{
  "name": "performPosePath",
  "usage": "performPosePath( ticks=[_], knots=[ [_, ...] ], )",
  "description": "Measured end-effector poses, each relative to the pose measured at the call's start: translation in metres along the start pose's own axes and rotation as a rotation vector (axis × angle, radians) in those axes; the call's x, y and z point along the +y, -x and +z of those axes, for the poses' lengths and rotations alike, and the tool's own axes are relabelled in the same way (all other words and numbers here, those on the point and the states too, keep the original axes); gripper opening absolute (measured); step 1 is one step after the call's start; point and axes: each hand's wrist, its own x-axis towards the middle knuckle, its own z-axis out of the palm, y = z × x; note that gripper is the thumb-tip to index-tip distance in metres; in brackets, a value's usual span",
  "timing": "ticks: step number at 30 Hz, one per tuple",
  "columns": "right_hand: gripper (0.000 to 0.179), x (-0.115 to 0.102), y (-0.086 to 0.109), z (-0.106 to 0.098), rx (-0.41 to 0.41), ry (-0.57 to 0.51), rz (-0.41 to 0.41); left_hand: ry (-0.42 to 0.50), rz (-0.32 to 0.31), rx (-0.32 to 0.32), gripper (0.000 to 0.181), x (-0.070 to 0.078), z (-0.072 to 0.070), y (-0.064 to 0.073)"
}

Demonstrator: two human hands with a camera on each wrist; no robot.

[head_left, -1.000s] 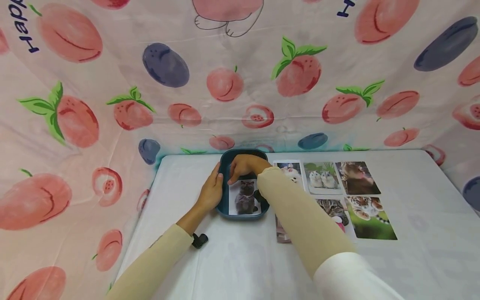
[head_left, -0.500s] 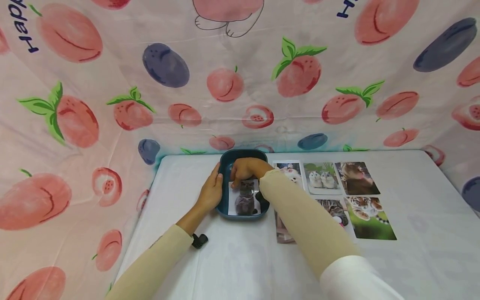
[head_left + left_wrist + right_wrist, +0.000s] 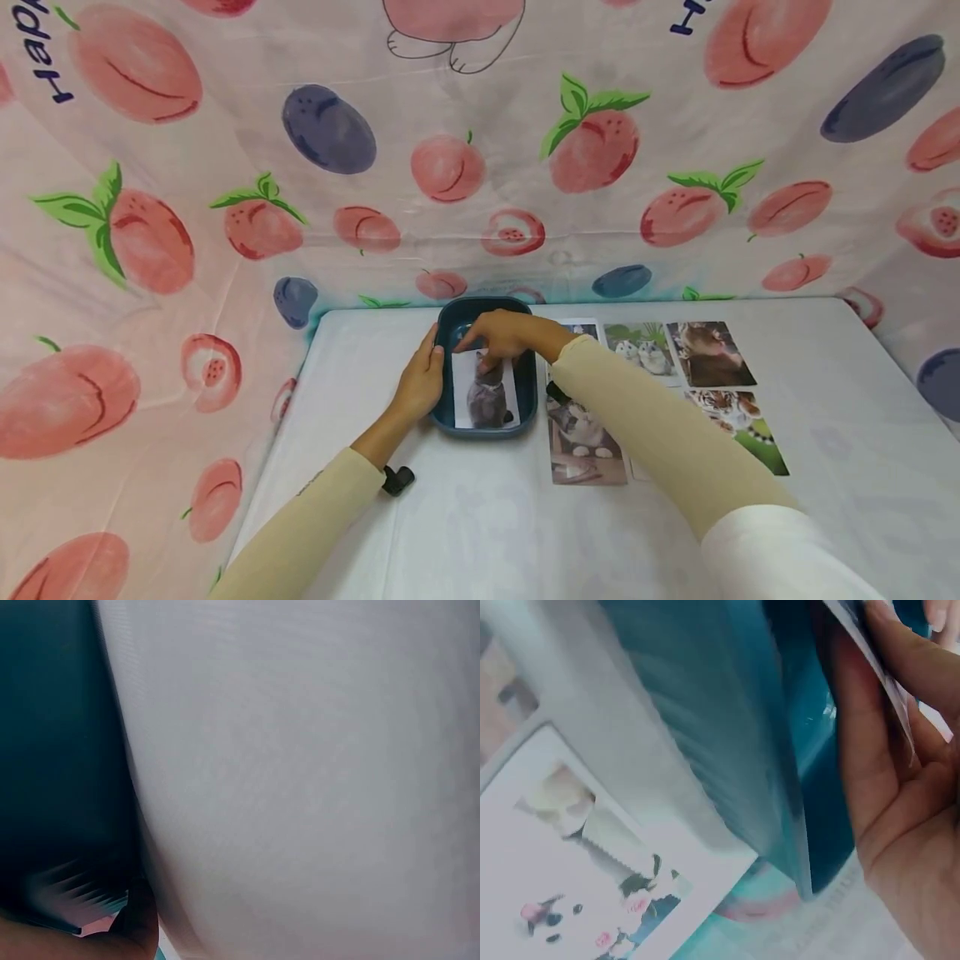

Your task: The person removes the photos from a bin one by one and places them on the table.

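My left hand (image 3: 420, 382) holds the dark blue box (image 3: 489, 432) at its left wall, the thumb by the rim. In the left wrist view a bent finger (image 3: 140, 919) touches the outer side of the box near its base. Inside the box is a photo card (image 3: 489, 404) of a grey cat. My right hand (image 3: 504, 335) reaches in from the right and pinches this card near its upper edge, the index finger extended to the left. The right wrist view shows the card (image 3: 881, 671) edge-on between thumb and fingers.
Right of the box lie animal photo cards in two rows, including hamsters (image 3: 639, 346), a tiger (image 3: 753, 429) and a grey-and-white cat (image 3: 588, 450). My right sleeve (image 3: 667, 425) hides some. A fruit-patterned cloth (image 3: 555, 242) hangs behind the white table (image 3: 465, 525).
My right hand has come down to the cat card's upper edge and pinches it. The card has shifted slightly; my right forearm has swung rightward. The left hand stays at the box.
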Motion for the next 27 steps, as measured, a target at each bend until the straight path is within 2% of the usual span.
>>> performPosePath(
  ticks=[5, 10, 14, 18, 23, 27],
  knots=[
    [0.053, 0.012, 0.031, -0.017, 0.132, -0.103, -0.073, 0.019, 0.010, -0.009, 0.054, 0.002, 0.002, 0.000],
    [0.053, 0.034, 0.087, -0.045, 0.287, -0.170, -0.073, 0.021, 0.022, -0.012, 0.054, 0.003, 0.005, -0.001],
    [0.049, 0.062, 0.141, -0.060, 0.400, -0.225, -0.007, 0.027, 0.022, -0.009, 0.054, 0.003, 0.006, -0.002],
    [0.046, 0.095, 0.196, -0.062, 0.467, -0.210, 0.081, 0.025, 0.019, -0.007, 0.054, 0.003, 0.006, -0.002],
    [0.046, 0.138, 0.259, -0.046, 0.471, -0.189, 0.225, 0.011, 0.009, -0.009, 0.054, 0.001, 0.005, -0.001],
    [0.047, 0.171, 0.298, -0.028, 0.462, -0.206, 0.314, 0.009, 0.007, -0.005, 0.054, 0.001, 0.002, 0.000]
  ],
)
